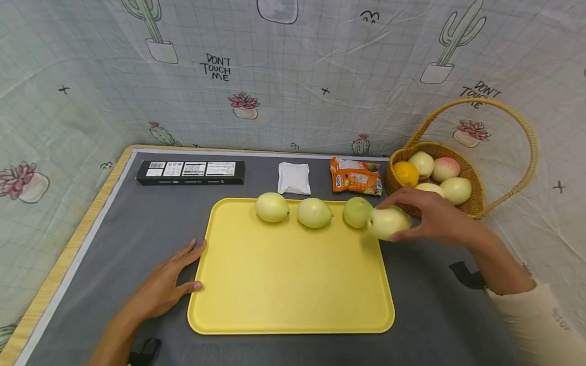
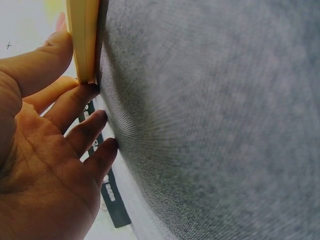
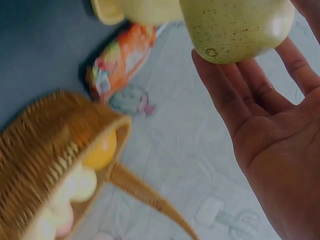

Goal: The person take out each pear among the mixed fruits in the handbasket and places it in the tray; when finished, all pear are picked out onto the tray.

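Note:
My right hand [image 1: 428, 216] grips a pale green pear [image 1: 389, 222] between thumb and fingers, over the tray's back right corner. In the right wrist view the pear [image 3: 235, 30] shows brown specks, with fingertips against its side. Along the back of the yellow tray [image 1: 293, 274] lie two pale pears, the left pear [image 1: 272, 207] and the middle pear [image 1: 314, 212]. A rounder green fruit [image 1: 357, 212] sits right beside the held pear. My left hand [image 1: 162, 284] rests at the tray's left edge, fingers spread and fairly straight; in the left wrist view its thumb lies against the tray's rim [image 2: 85, 45].
A wicker basket [image 1: 476, 195] with a tall handle stands at the back right, holding several fruits, among them an orange [image 1: 406, 174] and a peach [image 1: 445, 169]. Behind the tray lie a black box [image 1: 191, 173], a white packet [image 1: 294, 178] and an orange snack bag [image 1: 356, 176].

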The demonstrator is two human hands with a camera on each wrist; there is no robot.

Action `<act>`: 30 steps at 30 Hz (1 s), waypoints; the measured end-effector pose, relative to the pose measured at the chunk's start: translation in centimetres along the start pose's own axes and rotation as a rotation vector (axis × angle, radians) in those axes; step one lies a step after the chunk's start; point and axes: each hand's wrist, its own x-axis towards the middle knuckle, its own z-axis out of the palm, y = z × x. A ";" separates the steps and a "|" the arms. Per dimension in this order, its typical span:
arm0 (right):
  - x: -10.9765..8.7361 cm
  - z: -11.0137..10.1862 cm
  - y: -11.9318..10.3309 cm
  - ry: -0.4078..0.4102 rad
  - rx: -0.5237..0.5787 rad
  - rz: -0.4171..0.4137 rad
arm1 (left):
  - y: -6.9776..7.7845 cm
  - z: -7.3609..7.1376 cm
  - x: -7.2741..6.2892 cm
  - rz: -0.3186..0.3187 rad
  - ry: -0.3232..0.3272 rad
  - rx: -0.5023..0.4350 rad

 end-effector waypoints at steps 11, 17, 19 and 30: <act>0.1 4.8 -0.4 -0.014 0.085 0.000 | 0.0 0.0 0.1 0.014 0.005 0.004; -0.3 7.0 0.1 -0.032 0.126 0.031 | 0.0 0.0 0.2 0.003 -0.001 0.003; -0.4 7.7 0.4 -0.025 0.130 0.041 | 0.0 0.0 0.2 0.006 0.003 0.005; -0.8 10.3 0.9 -0.012 0.109 0.092 | -0.2 0.1 0.1 -0.010 -0.011 -0.007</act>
